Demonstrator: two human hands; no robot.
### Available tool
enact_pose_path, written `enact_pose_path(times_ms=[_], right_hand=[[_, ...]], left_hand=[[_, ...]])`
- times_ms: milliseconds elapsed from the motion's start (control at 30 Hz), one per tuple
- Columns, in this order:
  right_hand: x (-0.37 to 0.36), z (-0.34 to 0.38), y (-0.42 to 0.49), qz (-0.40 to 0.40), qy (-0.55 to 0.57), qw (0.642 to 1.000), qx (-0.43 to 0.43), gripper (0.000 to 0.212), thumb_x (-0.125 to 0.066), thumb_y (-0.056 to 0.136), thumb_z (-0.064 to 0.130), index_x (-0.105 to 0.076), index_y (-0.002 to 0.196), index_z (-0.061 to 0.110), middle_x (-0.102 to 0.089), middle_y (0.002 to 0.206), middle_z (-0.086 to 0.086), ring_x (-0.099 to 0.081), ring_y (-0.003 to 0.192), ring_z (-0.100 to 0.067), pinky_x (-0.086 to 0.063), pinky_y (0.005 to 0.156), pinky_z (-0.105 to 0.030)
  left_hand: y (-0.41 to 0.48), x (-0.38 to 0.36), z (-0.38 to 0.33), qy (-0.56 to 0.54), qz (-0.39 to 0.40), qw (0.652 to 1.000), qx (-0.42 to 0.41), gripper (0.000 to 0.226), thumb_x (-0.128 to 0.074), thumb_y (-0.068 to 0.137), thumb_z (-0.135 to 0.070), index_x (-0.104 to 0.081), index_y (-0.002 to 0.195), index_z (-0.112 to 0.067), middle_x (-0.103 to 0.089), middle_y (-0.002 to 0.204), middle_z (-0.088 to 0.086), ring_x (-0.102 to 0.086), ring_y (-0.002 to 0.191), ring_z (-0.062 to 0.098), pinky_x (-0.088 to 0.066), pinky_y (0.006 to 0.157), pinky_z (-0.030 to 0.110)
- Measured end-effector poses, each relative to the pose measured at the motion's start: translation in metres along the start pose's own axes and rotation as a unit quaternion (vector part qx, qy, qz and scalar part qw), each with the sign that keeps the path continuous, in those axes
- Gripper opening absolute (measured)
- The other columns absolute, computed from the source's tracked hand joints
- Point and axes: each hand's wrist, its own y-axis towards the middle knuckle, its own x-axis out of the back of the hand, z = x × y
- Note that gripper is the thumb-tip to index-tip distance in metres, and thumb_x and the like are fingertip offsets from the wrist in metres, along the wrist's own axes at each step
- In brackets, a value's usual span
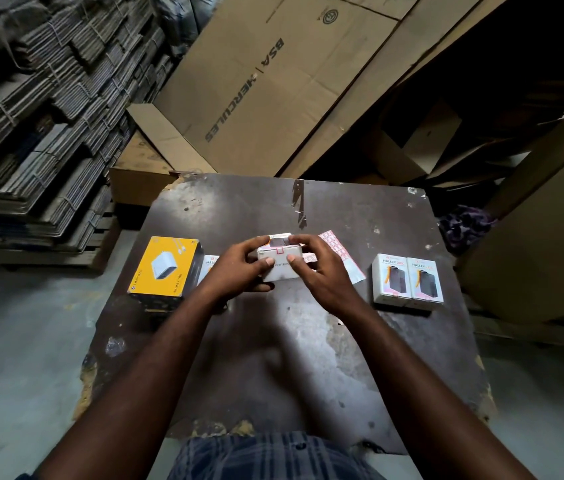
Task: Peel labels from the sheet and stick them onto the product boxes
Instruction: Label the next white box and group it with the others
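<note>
Over the table (308, 341) — left hand (239, 268) and right hand (322, 271) grip white box (282, 263).

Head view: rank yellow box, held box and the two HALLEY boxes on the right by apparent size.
Largest: yellow box.
Next: left HALLEY box and right HALLEY box, alike.
Unranked: held box, partly hidden by left hand and right hand.

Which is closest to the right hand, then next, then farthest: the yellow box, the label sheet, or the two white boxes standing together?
1. Label sheet, just behind the right hand.
2. Two white boxes, off to its right.
3. Yellow box, far left, beyond the left hand.
</note>
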Motion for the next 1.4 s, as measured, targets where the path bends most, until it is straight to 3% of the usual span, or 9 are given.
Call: enact_pose_path(times_ms=[133, 200, 400, 567, 667, 767, 1000, 1133, 1400], right_hand=[[0.005, -0.010, -0.002, 0.072, -0.074, 0.994, 0.030, 0.082, -0.082, 0.074, 0.043, -0.040, 0.143, 0.030, -0.051, 0.138, 0.007, -0.050, 0.127, -0.009, -0.051, 0.096, -0.028], [0.009, -0.012, -0.001, 0.084, -0.109, 0.989, 0.057, 0.088, -0.085, 0.072, 0.034, -0.039, 0.147, 0.026, -0.051, 0.142, 0.003, -0.049, 0.129, -0.011, -0.049, 0.100, -0.031], [0.015, -0.015, 0.005, 0.031, -0.064, 0.997, 0.034, 0.077, -0.085, 0.070, 0.012, -0.054, 0.141, 0.018, -0.065, 0.127, 0.001, -0.061, 0.115, -0.006, -0.056, 0.091, -0.036], [0.013, -0.014, 0.007, 0.015, 0.074, 0.995, -0.057, 0.068, -0.087, 0.074, 0.018, -0.058, 0.136, 0.019, -0.070, 0.121, 0.005, -0.067, 0.110, -0.013, -0.058, 0.088, -0.036], [0.011, -0.009, 0.008, 0.002, 0.177, 0.979, -0.098, 0.047, -0.078, 0.085, 0.017, -0.062, 0.129, 0.013, -0.073, 0.114, -0.004, -0.071, 0.104, -0.021, -0.060, 0.083, -0.045], [0.010, -0.008, 0.011, -0.019, 0.223, 0.964, -0.146, 0.056, -0.077, 0.086, 0.021, -0.054, 0.137, 0.012, -0.070, 0.117, -0.011, -0.069, 0.108, -0.026, -0.060, 0.083, -0.052], [0.024, -0.002, 0.018, 0.056, 0.077, 0.992, -0.077, 0.056, -0.074, 0.089, 0.026, -0.052, 0.140, 0.033, -0.058, 0.116, 0.007, -0.067, 0.093, -0.012, -0.057, 0.069, -0.026], [0.028, -0.005, 0.022, 0.091, 0.023, 0.995, -0.045, 0.048, -0.074, 0.085, 0.034, -0.059, 0.131, 0.039, -0.054, 0.117, -0.003, -0.066, 0.103, -0.020, -0.059, 0.084, -0.033], [0.026, -0.002, 0.018, 0.042, 0.085, 0.994, -0.063, 0.034, -0.078, 0.085, 0.022, -0.063, 0.116, 0.018, -0.066, 0.107, 0.004, -0.062, 0.086, -0.006, -0.055, 0.073, -0.025]], left_hand=[[-0.001, 0.001, -0.002, -0.010, 0.010, 0.999, 0.029, 0.035, -0.061, 0.097, -0.012, -0.055, 0.132, -0.018, -0.068, 0.109, 0.022, -0.073, 0.082, 0.033, -0.063, 0.068, 0.039], [-0.002, 0.001, -0.002, -0.027, 0.022, 0.998, 0.049, 0.029, -0.060, 0.098, -0.016, -0.056, 0.127, -0.016, -0.069, 0.107, 0.025, -0.074, 0.079, 0.037, -0.062, 0.062, 0.033], [-0.003, 0.003, 0.000, 0.062, -0.012, 0.998, 0.025, 0.030, -0.058, 0.098, -0.039, -0.059, 0.121, -0.020, -0.074, 0.102, 0.013, -0.074, 0.081, 0.031, -0.056, 0.057, 0.024], [-0.001, 0.008, -0.002, 0.086, -0.015, 0.996, 0.005, 0.039, -0.054, 0.094, -0.054, -0.065, 0.120, -0.028, -0.067, 0.118, -0.004, -0.063, 0.111, 0.017, -0.051, 0.077, 0.027], [-0.004, 0.007, -0.003, 0.055, 0.019, 0.998, -0.032, 0.039, -0.059, 0.094, -0.043, -0.059, 0.131, -0.031, -0.069, 0.122, -0.006, -0.064, 0.115, 0.007, -0.052, 0.090, 0.028], [-0.005, 0.005, -0.004, 0.044, 0.029, 0.997, -0.057, 0.037, -0.065, 0.094, -0.028, -0.054, 0.128, -0.038, -0.073, 0.111, -0.009, -0.069, 0.107, 0.008, -0.055, 0.094, 0.031], [-0.011, 0.008, -0.005, 0.057, 0.034, 0.994, -0.085, 0.042, -0.070, 0.090, -0.020, -0.056, 0.126, -0.037, -0.076, 0.097, -0.008, -0.071, 0.096, 0.006, -0.058, 0.084, 0.023], [-0.010, 0.010, -0.005, 0.072, 0.035, 0.992, -0.099, 0.043, -0.074, 0.088, -0.019, -0.057, 0.120, -0.042, -0.074, 0.104, -0.002, -0.070, 0.097, 0.004, -0.056, 0.079, 0.018], [-0.004, 0.011, 0.000, 0.045, 0.029, 0.995, -0.087, 0.039, -0.073, 0.087, -0.022, -0.061, 0.119, -0.041, -0.076, 0.102, -0.004, -0.071, 0.101, 0.011, -0.058, 0.087, 0.029]])
